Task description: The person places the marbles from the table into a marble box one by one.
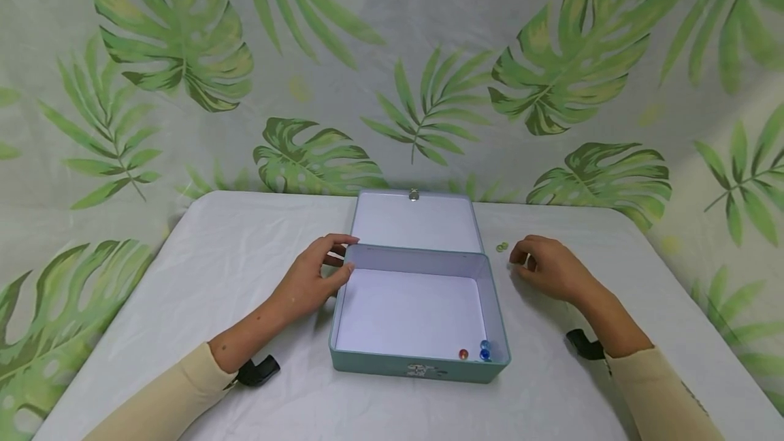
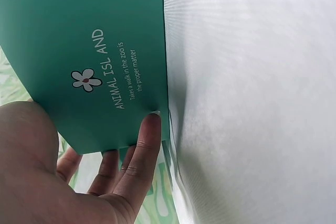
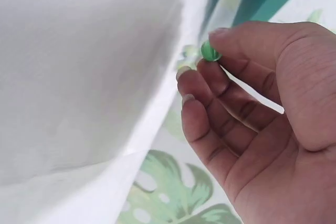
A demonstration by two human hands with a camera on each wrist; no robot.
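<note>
A green tin box [image 1: 412, 363] stands with its lid [image 1: 416, 220] folded back behind it. My left hand [image 1: 309, 278] holds the box at its back left corner, the thumb at the rim. In the left wrist view one finger [image 2: 137, 163] touches the printed side, and others reach round the corner. To the right of the box, my right hand [image 1: 554, 267] pinches a green marble [image 3: 210, 51] between thumb and forefinger. Green marbles [image 1: 502, 247] lie on the table just beyond its fingertips. Inside the box, a red marble [image 1: 463, 354] and two blue marbles [image 1: 485, 350] sit in the front right corner.
A white cloth [image 1: 184, 278] covers the table. Behind it hangs a leaf-print curtain [image 1: 429, 33]. The raised lid lies toward the table's back edge and has a metal clasp [image 1: 414, 194]. Black wrist cameras [image 1: 258, 371] are strapped at both sleeves.
</note>
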